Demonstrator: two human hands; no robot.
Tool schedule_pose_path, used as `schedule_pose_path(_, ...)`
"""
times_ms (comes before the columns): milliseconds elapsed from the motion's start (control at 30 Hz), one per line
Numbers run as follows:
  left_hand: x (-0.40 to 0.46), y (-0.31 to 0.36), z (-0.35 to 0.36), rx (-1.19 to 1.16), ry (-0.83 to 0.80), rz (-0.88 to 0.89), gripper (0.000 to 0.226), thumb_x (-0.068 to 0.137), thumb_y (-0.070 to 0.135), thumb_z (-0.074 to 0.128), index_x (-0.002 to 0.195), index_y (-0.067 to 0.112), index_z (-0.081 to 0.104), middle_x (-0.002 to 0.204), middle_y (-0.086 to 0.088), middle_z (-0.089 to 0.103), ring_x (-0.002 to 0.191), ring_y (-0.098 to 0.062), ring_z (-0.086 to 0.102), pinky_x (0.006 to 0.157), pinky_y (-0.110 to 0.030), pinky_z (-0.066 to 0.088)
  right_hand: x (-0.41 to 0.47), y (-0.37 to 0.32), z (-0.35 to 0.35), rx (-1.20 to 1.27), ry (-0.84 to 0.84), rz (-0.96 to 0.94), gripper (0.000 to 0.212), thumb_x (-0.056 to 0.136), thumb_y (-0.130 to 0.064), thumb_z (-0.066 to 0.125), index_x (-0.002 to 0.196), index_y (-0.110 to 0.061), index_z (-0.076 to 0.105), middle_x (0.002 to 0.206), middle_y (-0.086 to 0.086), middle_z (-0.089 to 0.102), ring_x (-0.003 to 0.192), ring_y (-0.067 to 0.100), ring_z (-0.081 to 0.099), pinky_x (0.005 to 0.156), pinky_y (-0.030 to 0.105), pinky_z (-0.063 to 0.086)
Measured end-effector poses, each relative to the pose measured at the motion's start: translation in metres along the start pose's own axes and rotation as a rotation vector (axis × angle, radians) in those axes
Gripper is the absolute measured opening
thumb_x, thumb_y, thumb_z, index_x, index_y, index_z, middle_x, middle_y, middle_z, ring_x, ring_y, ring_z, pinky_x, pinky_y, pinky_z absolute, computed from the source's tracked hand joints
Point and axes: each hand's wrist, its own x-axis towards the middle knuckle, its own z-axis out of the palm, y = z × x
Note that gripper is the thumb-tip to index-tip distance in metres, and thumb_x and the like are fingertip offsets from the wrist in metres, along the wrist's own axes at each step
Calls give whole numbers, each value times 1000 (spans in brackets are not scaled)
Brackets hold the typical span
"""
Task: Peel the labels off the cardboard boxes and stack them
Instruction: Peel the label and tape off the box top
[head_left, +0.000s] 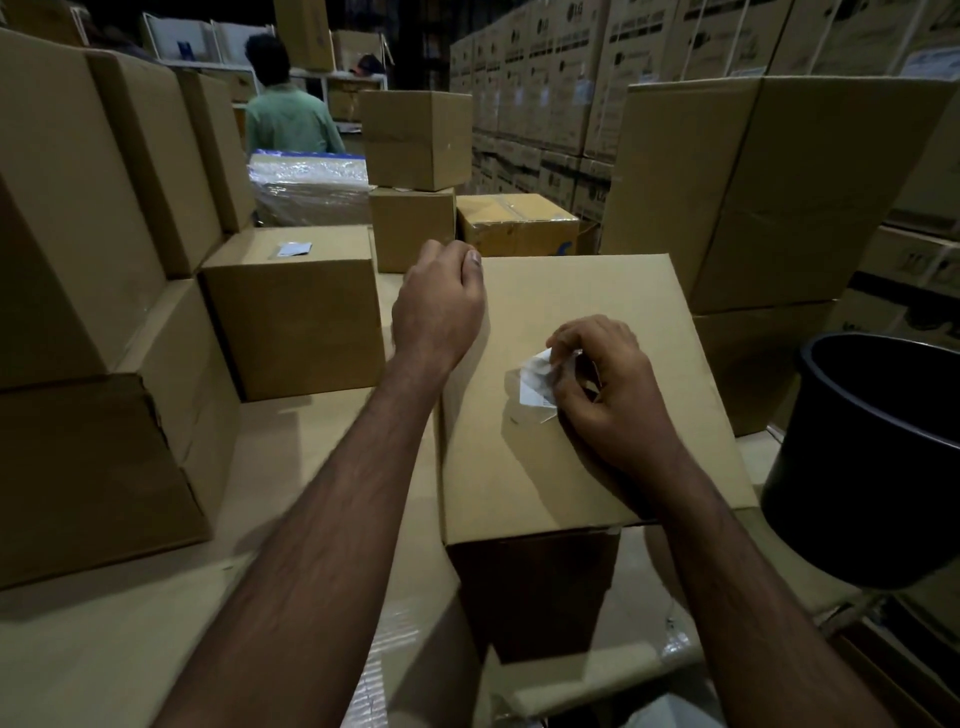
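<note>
On the cardboard box (561, 457) before us sits one white label (535, 379), half lifted, pinched by our right hand (605, 395). Our left hand (441, 306) curls over the box's far corner. Another labelled box (293, 306) stands left; one black bin (872, 457) is cut off at right.

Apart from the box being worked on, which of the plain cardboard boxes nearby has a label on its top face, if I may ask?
The small box just left of the left hand: a pale label sits near its top's far edge. The other plain boxes show none.
</note>
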Motion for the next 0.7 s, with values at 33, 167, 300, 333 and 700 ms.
schedule_pose_path(33,0,0,1,1,-2,0,35,107,33,35,117,15,63,111,-2,55,89,-12,52,62,-24,37,0,-1,0,5,-2,12,20,83,-3,61,95,-18,58,100,-9,58,99,14,50,79,38,52)
schedule_pose_path(167,0,0,0,-1,-1,1,35,107,34,35,118,16,62,111,-1,54,89,-12,53,62,-22,38,-2,-4,-1,39,-38,69,44,88,-5,64,125,-27,54,106,-30,45,107,12,51,88,29,53)
schedule_pose_path(300,-1,1,0,-2,-2,3,35,107,33,35,119,16,62,113,-1,55,89,-10,52,61,-20,36,-1,-4,-2,9,-35,82,66,88,-4,61,147,-26,41,100,-14,53,102,13,48,84,20,44)
schedule_pose_path(333,-1,1,0,-2,-3,4,35,107,34,35,119,16,62,113,-1,55,89,-10,52,61,-21,37,0,-4,-2,-11,-34,68,59,88,-6,59,144,-23,47,102,-10,55,102,13,47,83,22,44)
schedule_pose_path(700,-5,3,-4,-19,-5,-9,35,107,35,35,117,17,63,108,1,53,90,-13,53,67,-28,43,-10,-2,-8,122,-32,-6,22,80,-15,53,86,-11,74,100,-2,66,103,14,56,79,37,51)
